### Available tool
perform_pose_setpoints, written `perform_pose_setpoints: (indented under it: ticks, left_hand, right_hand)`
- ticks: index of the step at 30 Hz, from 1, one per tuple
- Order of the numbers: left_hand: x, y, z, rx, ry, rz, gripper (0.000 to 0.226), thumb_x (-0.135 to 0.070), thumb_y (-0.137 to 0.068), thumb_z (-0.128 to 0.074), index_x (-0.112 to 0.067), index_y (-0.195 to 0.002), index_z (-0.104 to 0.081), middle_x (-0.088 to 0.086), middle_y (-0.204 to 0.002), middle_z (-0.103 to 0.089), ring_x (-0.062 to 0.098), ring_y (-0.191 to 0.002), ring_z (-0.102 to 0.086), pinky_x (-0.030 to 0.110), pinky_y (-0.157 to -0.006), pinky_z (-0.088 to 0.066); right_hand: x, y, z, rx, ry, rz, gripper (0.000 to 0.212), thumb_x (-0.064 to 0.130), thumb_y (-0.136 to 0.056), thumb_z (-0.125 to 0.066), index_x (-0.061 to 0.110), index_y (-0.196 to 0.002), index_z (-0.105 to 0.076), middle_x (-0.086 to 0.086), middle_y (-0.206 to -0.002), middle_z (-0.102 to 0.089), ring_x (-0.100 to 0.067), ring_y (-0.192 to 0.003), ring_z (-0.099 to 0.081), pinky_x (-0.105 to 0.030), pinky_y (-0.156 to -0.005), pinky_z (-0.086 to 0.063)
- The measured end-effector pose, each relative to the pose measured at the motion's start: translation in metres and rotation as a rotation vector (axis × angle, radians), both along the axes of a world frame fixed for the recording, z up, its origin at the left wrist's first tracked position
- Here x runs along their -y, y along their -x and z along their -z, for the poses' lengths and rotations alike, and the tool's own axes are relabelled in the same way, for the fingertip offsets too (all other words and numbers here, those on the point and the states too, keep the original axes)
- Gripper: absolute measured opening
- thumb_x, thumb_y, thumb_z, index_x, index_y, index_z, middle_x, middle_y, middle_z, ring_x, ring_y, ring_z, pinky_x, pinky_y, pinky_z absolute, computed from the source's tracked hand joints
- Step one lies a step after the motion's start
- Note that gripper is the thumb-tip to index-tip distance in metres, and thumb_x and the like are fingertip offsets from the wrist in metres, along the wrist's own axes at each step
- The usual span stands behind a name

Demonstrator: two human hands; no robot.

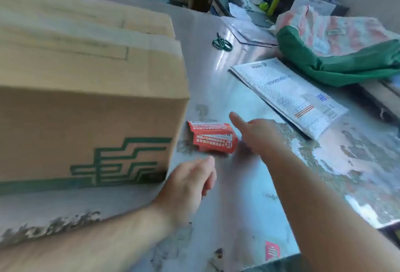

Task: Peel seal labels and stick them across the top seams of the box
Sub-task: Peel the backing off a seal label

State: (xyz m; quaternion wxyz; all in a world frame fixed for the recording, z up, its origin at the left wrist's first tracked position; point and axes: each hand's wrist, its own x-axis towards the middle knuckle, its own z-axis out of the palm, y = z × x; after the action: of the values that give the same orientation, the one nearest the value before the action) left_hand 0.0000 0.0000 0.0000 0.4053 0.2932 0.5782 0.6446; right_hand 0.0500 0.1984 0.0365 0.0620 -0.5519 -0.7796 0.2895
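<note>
Cardboard box point(86, 120) fills left of frame; red seal labels point(211, 138) lie centre on table point(238, 206). Right hand point(257, 135) at labels' edge, thumb out, grip unclear. Left hand point(188, 185) lower centre, fingers loosely curled.

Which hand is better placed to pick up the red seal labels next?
Probably right. The right hand is open, thumb spread, at the right edge of the red seal labels. The left hand lies short of them, fingers curled.
</note>
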Motion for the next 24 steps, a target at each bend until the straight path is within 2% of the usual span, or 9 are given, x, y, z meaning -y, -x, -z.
perform_pose_setpoints:
  ticks: [3, 6, 10, 14, 15, 17, 19, 21, 24]
  left_hand:
    - [-0.002, 0.003, 0.005, 0.074, -0.079, -0.042, 0.043, -0.039, -0.089, -0.042, -0.015, -0.054, -0.046, 0.003, -0.051, -0.041, 0.011, -0.043, -0.034, 0.017, -0.04, -0.028]
    - [-0.002, 0.0, 0.007, 0.061, -0.121, -0.049, 0.048, -0.028, -0.101, -0.039, -0.012, -0.056, -0.042, 0.008, -0.055, -0.038, 0.013, -0.042, -0.031, 0.018, -0.039, -0.023]
    - [0.015, -0.004, 0.007, 0.143, -0.144, -0.033, 0.047, -0.029, -0.101, -0.039, -0.013, -0.057, -0.044, 0.005, -0.054, -0.04, 0.014, -0.046, -0.031, 0.024, -0.045, -0.02]
    - [0.027, -0.005, 0.005, 0.239, -0.149, -0.014, 0.043, -0.03, -0.1, -0.041, -0.013, -0.061, -0.045, 0.004, -0.056, -0.04, 0.013, -0.047, -0.031, 0.025, -0.047, -0.018]
    - [0.027, -0.005, 0.004, 0.25, -0.157, -0.013, 0.043, -0.03, -0.1, -0.041, -0.013, -0.061, -0.045, 0.004, -0.056, -0.04, 0.013, -0.046, -0.031, 0.026, -0.047, -0.018]
    - [0.026, -0.003, 0.004, 0.254, -0.168, 0.002, 0.042, -0.029, -0.1, -0.041, -0.013, -0.062, -0.045, 0.004, -0.056, -0.04, 0.013, -0.046, -0.032, 0.025, -0.047, -0.019]
    - [0.025, -0.002, 0.006, 0.281, -0.184, 0.029, 0.042, -0.029, -0.101, -0.041, -0.012, -0.063, -0.045, 0.004, -0.055, -0.04, 0.013, -0.047, -0.032, 0.025, -0.048, -0.019]
    - [0.025, 0.0, 0.008, 0.321, -0.204, 0.057, 0.042, -0.03, -0.101, -0.04, -0.013, -0.063, -0.045, 0.002, -0.054, -0.041, 0.013, -0.047, -0.032, 0.024, -0.048, -0.02]
    - [0.025, 0.003, 0.01, 0.349, -0.222, 0.069, 0.042, -0.03, -0.101, -0.041, -0.013, -0.063, -0.045, 0.002, -0.054, -0.04, 0.012, -0.047, -0.032, 0.024, -0.047, -0.02]
  right_hand:
    - [0.007, 0.007, 0.011, 0.063, -0.12, -0.013, 0.063, 0.07, -0.081, -0.062, 0.008, -0.072, -0.061, -0.005, -0.066, -0.058, -0.018, -0.059, -0.052, -0.03, -0.05, -0.031]
    - [0.015, -0.005, 0.023, 0.014, -0.178, -0.017, 0.057, 0.065, -0.081, -0.067, 0.008, -0.072, -0.066, -0.005, -0.065, -0.06, -0.022, -0.063, -0.056, -0.03, -0.051, -0.034]
    - [0.025, -0.027, 0.024, -0.11, -0.175, 0.01, 0.048, 0.05, -0.083, -0.073, 0.002, -0.082, -0.075, -0.018, -0.083, -0.074, -0.028, -0.079, -0.065, -0.037, -0.078, -0.052]
    - [0.034, -0.026, 0.019, -0.17, -0.098, 0.111, 0.064, 0.065, -0.083, -0.061, 0.002, -0.088, -0.071, -0.018, -0.105, -0.073, -0.034, -0.103, -0.067, -0.04, -0.095, -0.051]
    - [0.037, -0.021, 0.017, -0.157, -0.095, 0.108, 0.065, 0.067, -0.084, -0.058, 0.004, -0.088, -0.069, -0.017, -0.101, -0.071, -0.033, -0.102, -0.066, -0.036, -0.092, -0.049]
    - [0.043, -0.014, 0.018, -0.134, -0.108, 0.112, 0.06, 0.064, -0.085, -0.061, 0.005, -0.077, -0.064, -0.012, -0.08, -0.066, -0.03, -0.084, -0.064, -0.031, -0.076, -0.044]
    - [0.046, -0.011, 0.025, -0.141, -0.139, 0.142, 0.058, 0.062, -0.082, -0.066, 0.004, -0.079, -0.068, -0.011, -0.077, -0.066, -0.031, -0.081, -0.066, -0.03, -0.068, -0.04]
    - [0.046, -0.013, 0.034, -0.183, -0.189, 0.178, 0.054, 0.059, -0.081, -0.068, 0.006, -0.085, -0.074, -0.013, -0.083, -0.07, -0.032, -0.088, -0.068, -0.03, -0.068, -0.04]
    - [0.046, -0.019, 0.042, -0.313, -0.23, 0.171, 0.033, 0.047, -0.083, -0.074, 0.014, -0.086, -0.079, -0.008, -0.076, -0.069, -0.027, -0.083, -0.066, -0.029, -0.074, -0.047]
